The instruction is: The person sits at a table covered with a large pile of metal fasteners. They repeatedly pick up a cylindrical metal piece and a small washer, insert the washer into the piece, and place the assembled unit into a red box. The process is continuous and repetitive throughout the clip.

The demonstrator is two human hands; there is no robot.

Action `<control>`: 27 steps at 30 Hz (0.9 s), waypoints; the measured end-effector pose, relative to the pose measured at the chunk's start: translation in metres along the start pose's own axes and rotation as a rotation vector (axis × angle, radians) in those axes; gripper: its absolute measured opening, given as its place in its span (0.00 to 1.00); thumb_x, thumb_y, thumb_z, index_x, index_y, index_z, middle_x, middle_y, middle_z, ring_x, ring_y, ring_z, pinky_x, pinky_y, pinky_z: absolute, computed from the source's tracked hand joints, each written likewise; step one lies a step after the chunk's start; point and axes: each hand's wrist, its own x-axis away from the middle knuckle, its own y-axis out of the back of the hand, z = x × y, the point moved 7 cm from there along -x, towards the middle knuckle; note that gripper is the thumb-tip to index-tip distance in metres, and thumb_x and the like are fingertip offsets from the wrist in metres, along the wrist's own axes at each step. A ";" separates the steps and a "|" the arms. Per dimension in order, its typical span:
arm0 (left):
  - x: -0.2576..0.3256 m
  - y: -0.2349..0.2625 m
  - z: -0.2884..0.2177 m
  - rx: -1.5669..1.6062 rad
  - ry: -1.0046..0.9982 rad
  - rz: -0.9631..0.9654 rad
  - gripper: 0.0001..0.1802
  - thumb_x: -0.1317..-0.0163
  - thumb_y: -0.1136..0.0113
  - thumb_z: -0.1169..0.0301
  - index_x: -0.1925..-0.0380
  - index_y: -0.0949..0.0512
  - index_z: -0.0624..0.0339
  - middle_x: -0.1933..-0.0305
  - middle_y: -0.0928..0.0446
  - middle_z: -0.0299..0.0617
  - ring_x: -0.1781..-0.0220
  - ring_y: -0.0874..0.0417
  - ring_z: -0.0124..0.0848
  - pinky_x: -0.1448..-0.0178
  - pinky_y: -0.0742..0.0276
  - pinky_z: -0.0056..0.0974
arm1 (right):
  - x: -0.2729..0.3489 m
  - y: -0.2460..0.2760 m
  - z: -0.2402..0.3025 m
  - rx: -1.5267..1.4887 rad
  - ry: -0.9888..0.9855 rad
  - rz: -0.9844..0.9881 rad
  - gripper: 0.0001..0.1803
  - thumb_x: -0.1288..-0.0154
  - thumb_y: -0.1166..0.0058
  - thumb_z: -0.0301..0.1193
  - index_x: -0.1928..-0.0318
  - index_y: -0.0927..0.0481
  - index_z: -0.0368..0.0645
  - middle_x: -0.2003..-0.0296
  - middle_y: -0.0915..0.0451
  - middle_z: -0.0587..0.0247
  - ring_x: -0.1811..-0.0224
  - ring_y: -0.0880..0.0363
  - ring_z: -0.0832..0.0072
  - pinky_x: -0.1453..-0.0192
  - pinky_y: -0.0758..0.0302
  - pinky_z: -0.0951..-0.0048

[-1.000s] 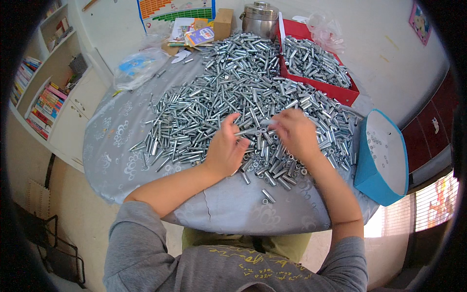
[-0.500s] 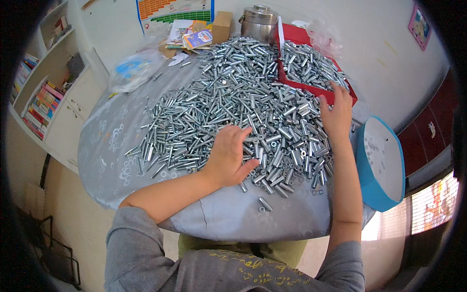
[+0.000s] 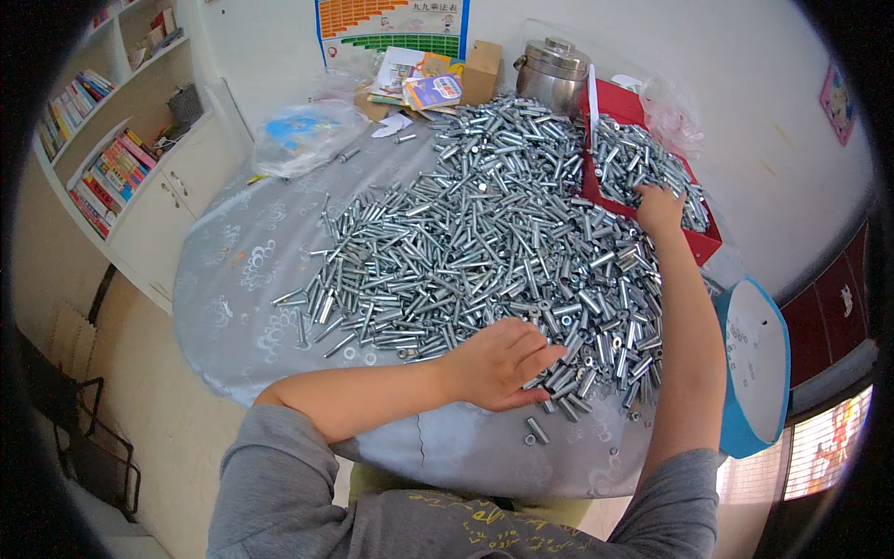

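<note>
A big heap of silvery metal bolts and tube-like sleeves covers the middle of the table. Over its near edge is my left hand, palm down, thumb and fingers apart, with nothing visible in it. My right hand reaches over the near wall of a red box, its spread fingers bent down onto the metal pieces inside. Those fingertips are partly hidden. A loose sleeve lies apart from the heap, towards the near table edge.
A blue-rimmed container with a few small rings stands beside my right forearm. Behind the heap are a steel pot, a cardboard box, booklets and a plastic bag. Bookshelves stand at the left.
My right hand has lowered onto the pieces in the red box. My left hand has shifted right and nearer along the heap's edge. The whole view has also shifted.
</note>
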 end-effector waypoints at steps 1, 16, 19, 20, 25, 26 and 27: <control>0.000 0.000 0.000 -0.002 -0.004 0.001 0.33 0.54 0.36 0.58 0.49 0.32 0.64 0.61 0.33 0.45 0.60 0.29 0.41 0.56 0.30 0.42 | -0.002 0.002 0.008 0.148 0.046 0.042 0.21 0.46 0.54 0.24 0.50 0.22 0.53 0.51 0.23 0.56 0.44 0.29 0.62 0.40 0.39 0.47; 0.000 -0.007 0.002 0.063 0.036 0.057 0.31 0.51 0.37 0.58 0.49 0.32 0.61 0.61 0.31 0.44 0.60 0.28 0.42 0.56 0.31 0.43 | 0.043 0.033 0.001 -1.309 -0.085 -0.250 0.15 0.37 0.48 0.38 0.61 0.25 0.36 0.75 0.25 0.64 0.74 0.28 0.78 0.72 0.30 0.76; -0.001 0.001 0.010 0.100 0.146 0.028 0.28 0.51 0.37 0.59 0.52 0.32 0.61 0.65 0.29 0.44 0.63 0.27 0.42 0.58 0.31 0.44 | 0.111 0.045 0.058 -1.896 -0.111 0.068 0.13 0.35 0.51 0.38 0.65 0.28 0.40 0.78 0.27 0.66 0.78 0.27 0.79 0.77 0.29 0.78; 0.002 0.001 0.014 0.121 0.214 0.033 0.28 0.51 0.37 0.59 0.53 0.32 0.61 0.67 0.29 0.43 0.65 0.27 0.43 0.59 0.31 0.44 | 0.131 0.050 0.075 -2.005 -0.068 0.176 0.12 0.35 0.51 0.37 0.65 0.29 0.40 0.76 0.26 0.64 0.77 0.26 0.78 0.77 0.28 0.77; 0.007 0.021 0.019 0.178 0.305 -0.231 0.26 0.50 0.35 0.63 0.53 0.32 0.60 0.73 0.30 0.41 0.70 0.26 0.38 0.66 0.30 0.38 | 0.188 0.051 0.109 -2.177 0.035 0.325 0.07 0.36 0.51 0.28 0.62 0.35 0.42 0.61 0.23 0.54 0.70 0.22 0.74 0.70 0.23 0.74; 0.012 0.020 0.024 0.202 0.381 -0.249 0.29 0.52 0.33 0.62 0.52 0.33 0.60 0.73 0.30 0.41 0.71 0.26 0.36 0.68 0.30 0.35 | 0.194 0.057 0.115 -2.158 0.065 0.314 0.07 0.36 0.51 0.27 0.61 0.35 0.41 0.58 0.23 0.52 0.65 0.21 0.72 0.65 0.23 0.74; 0.018 0.017 0.029 0.252 0.425 -0.234 0.37 0.49 0.35 0.54 0.46 0.39 0.65 0.66 0.31 0.44 0.67 0.28 0.33 0.64 0.30 0.35 | 0.198 0.057 0.123 -2.148 0.140 0.320 0.13 0.35 0.53 0.28 0.52 0.35 0.38 0.55 0.23 0.51 0.59 0.21 0.69 0.60 0.23 0.73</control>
